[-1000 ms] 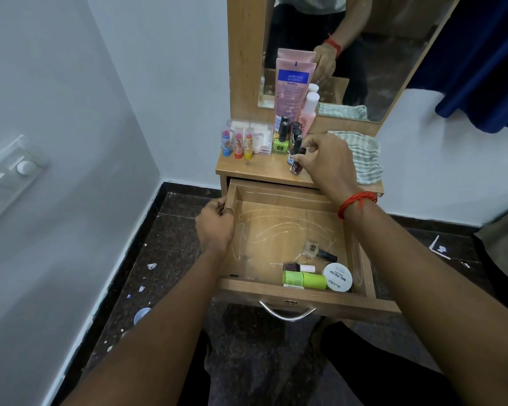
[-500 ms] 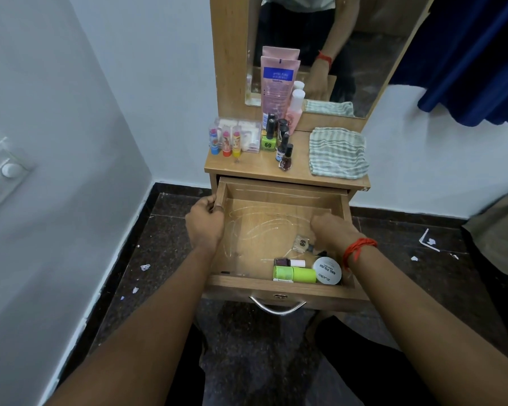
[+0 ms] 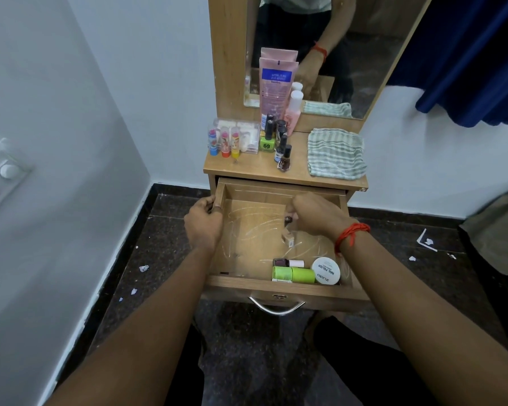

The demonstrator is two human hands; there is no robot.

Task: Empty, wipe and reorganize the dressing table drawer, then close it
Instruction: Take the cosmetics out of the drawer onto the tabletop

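Back from the tabletop (image 3: 247,168), where it stood a bottle a second ago, the right hand (image 3: 314,218) now pinches a small clear bottle (image 3: 289,237) by its cap inside the open drawer (image 3: 276,286). The left hand (image 3: 204,221) grips the drawer's left wall. A green tube (image 3: 294,274), a white tin (image 3: 325,271) and a dark polish bottle (image 3: 285,262) remain inside, so emptying looks nearly done.
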